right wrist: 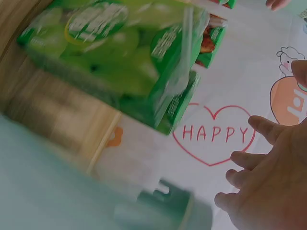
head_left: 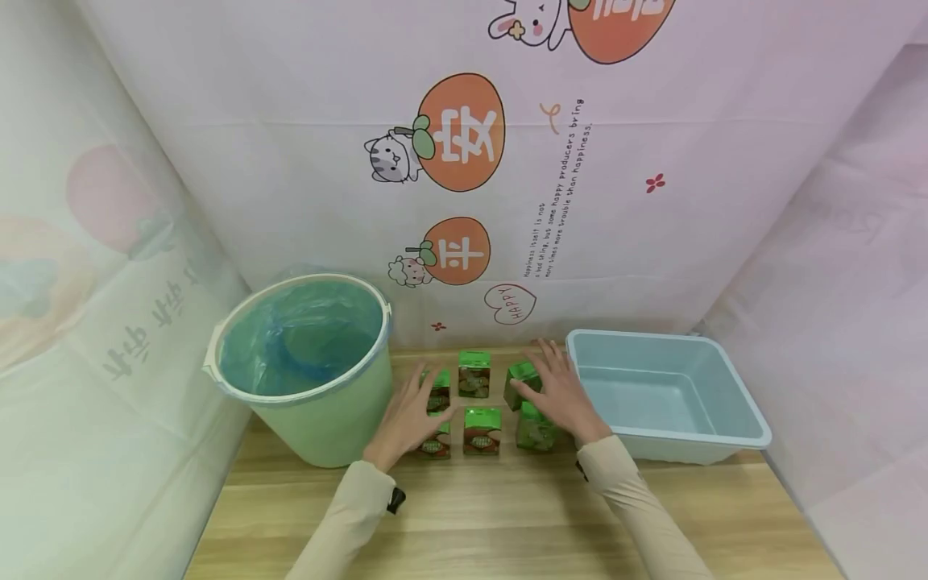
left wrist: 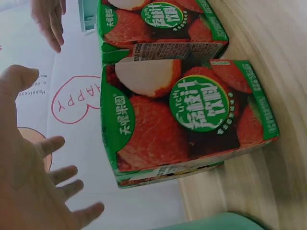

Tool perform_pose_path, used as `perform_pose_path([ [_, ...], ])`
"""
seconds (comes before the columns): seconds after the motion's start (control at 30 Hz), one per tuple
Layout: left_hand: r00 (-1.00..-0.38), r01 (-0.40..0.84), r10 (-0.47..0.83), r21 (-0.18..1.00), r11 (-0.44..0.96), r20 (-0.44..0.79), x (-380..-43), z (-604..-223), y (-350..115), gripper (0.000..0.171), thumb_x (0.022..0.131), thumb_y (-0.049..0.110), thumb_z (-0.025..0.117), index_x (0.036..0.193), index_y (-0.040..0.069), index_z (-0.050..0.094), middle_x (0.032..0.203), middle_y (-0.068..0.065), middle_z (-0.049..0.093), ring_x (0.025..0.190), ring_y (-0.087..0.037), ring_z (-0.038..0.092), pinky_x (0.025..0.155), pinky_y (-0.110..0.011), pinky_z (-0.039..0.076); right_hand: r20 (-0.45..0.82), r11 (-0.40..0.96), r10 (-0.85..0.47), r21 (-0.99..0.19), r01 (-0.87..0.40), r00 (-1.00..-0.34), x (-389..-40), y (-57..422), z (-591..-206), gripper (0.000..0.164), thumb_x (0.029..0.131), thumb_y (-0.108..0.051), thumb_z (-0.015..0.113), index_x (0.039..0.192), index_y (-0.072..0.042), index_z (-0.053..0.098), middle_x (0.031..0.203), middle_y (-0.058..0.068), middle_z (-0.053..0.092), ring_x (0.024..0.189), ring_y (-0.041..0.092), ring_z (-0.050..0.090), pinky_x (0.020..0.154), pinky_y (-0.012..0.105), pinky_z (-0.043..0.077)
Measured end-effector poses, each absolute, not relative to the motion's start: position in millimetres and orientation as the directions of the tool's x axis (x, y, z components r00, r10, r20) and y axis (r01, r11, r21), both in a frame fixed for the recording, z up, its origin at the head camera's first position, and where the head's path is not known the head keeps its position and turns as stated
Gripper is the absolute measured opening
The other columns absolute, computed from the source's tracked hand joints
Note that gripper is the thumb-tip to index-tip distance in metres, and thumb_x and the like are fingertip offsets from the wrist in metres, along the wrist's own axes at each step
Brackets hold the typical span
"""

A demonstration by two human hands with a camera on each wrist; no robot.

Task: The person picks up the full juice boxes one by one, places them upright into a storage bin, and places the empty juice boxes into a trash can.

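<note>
Light sleeves [head_left: 341, 515] are extending over the wood-grain tabletop [head_left: 500, 515] toward its back edge. Six drink cartons [head_left: 474, 376] are standing upright midway along that edge, in two rows of three. Red-and-green lychee cartons [left wrist: 153, 134] are occupying the left and middle columns; green cartons [right wrist: 96, 48] are forming the right column. Left hand [head_left: 408, 415] is hovering beside the left column, fingers spread and clear of the cartons. Right hand [head_left: 561, 392] is hovering beside the right column, fingers likewise extended and apart. Outward, a lined green bucket [head_left: 341, 431] is standing at the tabletop's back left corner, and a light-blue basin [head_left: 652, 453] is occupying the back right corner. Printed white cloth [head_left: 616, 242] is hanging behind the back edge.
</note>
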State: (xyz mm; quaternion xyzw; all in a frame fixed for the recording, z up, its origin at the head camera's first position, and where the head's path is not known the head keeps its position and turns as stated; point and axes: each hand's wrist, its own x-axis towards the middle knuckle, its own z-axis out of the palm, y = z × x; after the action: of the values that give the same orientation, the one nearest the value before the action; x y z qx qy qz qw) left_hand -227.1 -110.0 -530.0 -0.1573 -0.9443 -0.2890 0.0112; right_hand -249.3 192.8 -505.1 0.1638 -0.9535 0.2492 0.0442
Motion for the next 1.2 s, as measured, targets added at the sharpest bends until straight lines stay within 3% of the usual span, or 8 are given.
perform_pose_path([
  [0.13,-0.937,0.346,0.315,0.547,0.763,0.153,-222.6,-532.9,-107.8,0.080,0.101,0.054,0.066,0.164,0.013,0.038,0.173,-0.017,0.020,0.155,-0.048,0.027,0.115,-0.071,0.034,0.171,0.822,-0.299,-0.453,-0.344,-0.939,-246.1,204.8,-502.0,0.075,0.105,-0.048,0.062,0.162,-0.005,0.040,0.173,0.025,0.014,0.160,0.046,0.004,0.126,0.066,0.004],
  [0.37,-0.922,0.388,0.313,0.517,0.763,0.230,-212.6,-544.2,-110.5,0.075,0.101,0.052,0.066,0.160,0.011,0.045,0.168,-0.022,0.030,0.153,-0.049,0.030,0.112,-0.072,0.038,0.209,0.830,-0.320,-0.409,-0.380,-0.924,-237.3,229.6,-500.6,0.072,0.105,-0.049,0.062,0.161,-0.009,0.044,0.173,0.027,0.015,0.158,0.051,0.011,0.124,0.069,0.007],
  [0.47,-0.890,0.451,0.341,0.482,0.751,0.302,-210.0,-552.6,-112.8,0.069,0.100,0.047,0.069,0.154,0.008,0.051,0.162,-0.025,0.039,0.147,-0.048,0.040,0.107,-0.069,0.045,0.233,0.828,-0.312,-0.409,-0.384,-0.921,-232.6,243.3,-504.8,0.073,0.104,-0.051,0.063,0.159,-0.006,0.046,0.170,0.030,0.020,0.156,0.052,0.015,0.122,0.073,0.008],
  [0.67,-0.815,0.559,0.371,0.436,0.705,0.444,-209.4,-562.9,-114.7,0.055,0.093,0.029,0.082,0.138,0.003,0.063,0.140,-0.018,0.056,0.127,-0.036,0.057,0.100,-0.056,0.054,0.219,0.830,-0.289,-0.427,-0.358,-0.932,-226.2,268.8,-503.5,0.074,0.106,-0.052,0.059,0.160,-0.005,0.045,0.169,0.031,0.022,0.156,0.052,0.014,0.122,0.073,0.007],
  [0.93,-0.832,0.548,0.379,0.493,0.675,0.405,-209.1,-570.5,-116.3,0.050,0.089,0.025,0.087,0.130,0.003,0.068,0.128,-0.013,0.063,0.118,-0.033,0.062,0.097,-0.055,0.055,0.205,0.831,-0.279,-0.437,-0.343,-0.938,-219.8,304.1,-504.8,0.068,0.107,-0.046,0.060,0.161,-0.007,0.044,0.172,0.028,0.019,0.158,0.051,0.011,0.123,0.072,0.006],
  [1.2,-0.889,0.453,0.341,0.685,0.570,0.304,-211.5,-582.0,-123.3,0.060,0.083,0.019,0.094,0.132,0.000,0.066,0.127,-0.013,0.066,0.120,-0.039,0.062,0.099,-0.060,0.053,0.197,0.841,-0.264,-0.433,-0.325,-0.944,-209.4,336.3,-508.5,0.066,0.107,-0.044,0.061,0.159,-0.006,0.046,0.170,0.028,0.022,0.157,0.051,0.014,0.123,0.072,0.006],
])
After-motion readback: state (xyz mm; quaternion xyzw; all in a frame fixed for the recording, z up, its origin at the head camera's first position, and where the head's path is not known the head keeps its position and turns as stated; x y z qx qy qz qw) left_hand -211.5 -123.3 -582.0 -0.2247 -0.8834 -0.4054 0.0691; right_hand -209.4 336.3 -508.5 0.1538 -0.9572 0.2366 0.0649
